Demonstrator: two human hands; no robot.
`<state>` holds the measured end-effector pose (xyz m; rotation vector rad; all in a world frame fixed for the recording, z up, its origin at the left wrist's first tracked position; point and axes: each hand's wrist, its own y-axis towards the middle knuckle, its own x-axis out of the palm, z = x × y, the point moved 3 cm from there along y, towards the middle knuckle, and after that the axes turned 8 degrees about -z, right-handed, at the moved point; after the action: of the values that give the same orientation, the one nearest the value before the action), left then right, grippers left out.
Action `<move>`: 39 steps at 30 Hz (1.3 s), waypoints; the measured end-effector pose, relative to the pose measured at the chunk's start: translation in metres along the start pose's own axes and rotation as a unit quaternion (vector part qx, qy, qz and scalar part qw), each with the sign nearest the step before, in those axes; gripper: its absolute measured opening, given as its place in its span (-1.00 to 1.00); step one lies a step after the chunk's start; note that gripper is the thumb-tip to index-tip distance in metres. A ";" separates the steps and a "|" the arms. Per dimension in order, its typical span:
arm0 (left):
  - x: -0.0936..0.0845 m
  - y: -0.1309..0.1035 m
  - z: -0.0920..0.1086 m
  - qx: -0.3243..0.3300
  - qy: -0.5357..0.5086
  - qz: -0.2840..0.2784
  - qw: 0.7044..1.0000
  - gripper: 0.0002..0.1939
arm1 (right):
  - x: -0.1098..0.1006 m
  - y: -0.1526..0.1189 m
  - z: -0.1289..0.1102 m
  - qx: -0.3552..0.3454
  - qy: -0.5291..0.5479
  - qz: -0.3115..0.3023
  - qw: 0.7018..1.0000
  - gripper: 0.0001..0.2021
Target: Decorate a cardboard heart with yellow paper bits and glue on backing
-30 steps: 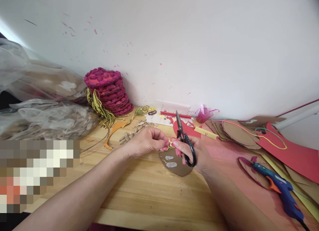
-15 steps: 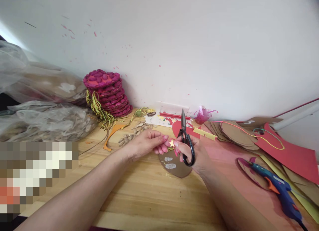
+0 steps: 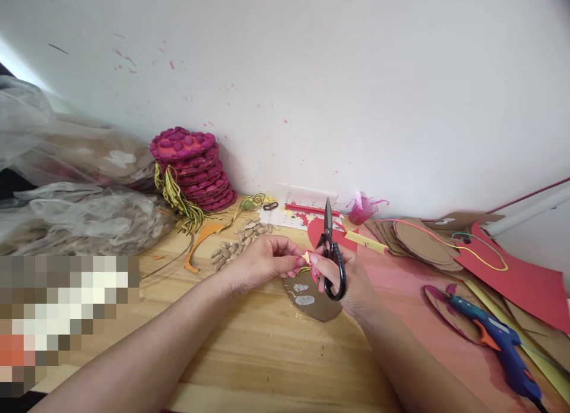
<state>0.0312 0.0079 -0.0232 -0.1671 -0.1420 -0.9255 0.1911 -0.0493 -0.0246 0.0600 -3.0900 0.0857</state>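
A small pale-yellow paper star point(image 3: 306, 257) is pinched between the fingertips of my two hands, above the middle of the table. My left hand point(image 3: 274, 257) is closed, thumb and forefinger meeting at the star's left side. My right hand point(image 3: 341, 273) holds black-handled scissors point(image 3: 333, 261) with the blades shut and pointing up and away, while its thumb and finger touch the star. A pink scrap point(image 3: 314, 276) shows beneath the right fingertips. Just below lies a brown cardboard disc point(image 3: 323, 311) with two whitish patches, partly hidden by my hands.
Shells point(image 3: 231, 249) lie beyond my left hand, near a stack of magenta discs point(image 3: 187, 163) and clear bags point(image 3: 89, 217). Paper stars point(image 3: 307, 220) lie at the back. On the right are a glue gun point(image 3: 494, 336), cardboard discs point(image 3: 423, 240) and red sheets point(image 3: 525, 270).
My left hand has moved slightly right, its fingertips now meeting the star beside the right thumb. The star has tilted. The scissors stay in my right hand.
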 end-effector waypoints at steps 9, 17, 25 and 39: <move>-0.003 -0.001 0.003 -0.010 0.043 0.003 0.999 -0.73 | -0.002 0.000 -0.003 0.017 0.022 -0.022 0.999 -0.80; -0.003 -0.001 0.002 -0.001 0.047 0.004 0.999 -0.76 | -0.001 -0.001 -0.001 0.037 0.004 -0.009 0.999 -0.80; -0.005 -0.001 0.004 0.010 0.004 0.020 1.000 -0.70 | -0.001 0.000 0.001 0.035 0.015 -0.003 0.999 -0.77; 0.002 0.002 0.002 0.033 -0.024 0.069 0.997 -0.71 | 0.005 -0.002 0.004 0.048 0.018 0.011 0.999 -0.73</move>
<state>0.0334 0.0078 -0.0206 -0.1367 -0.2037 -0.7794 0.1857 -0.0521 -0.0283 0.0282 -3.0499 0.2327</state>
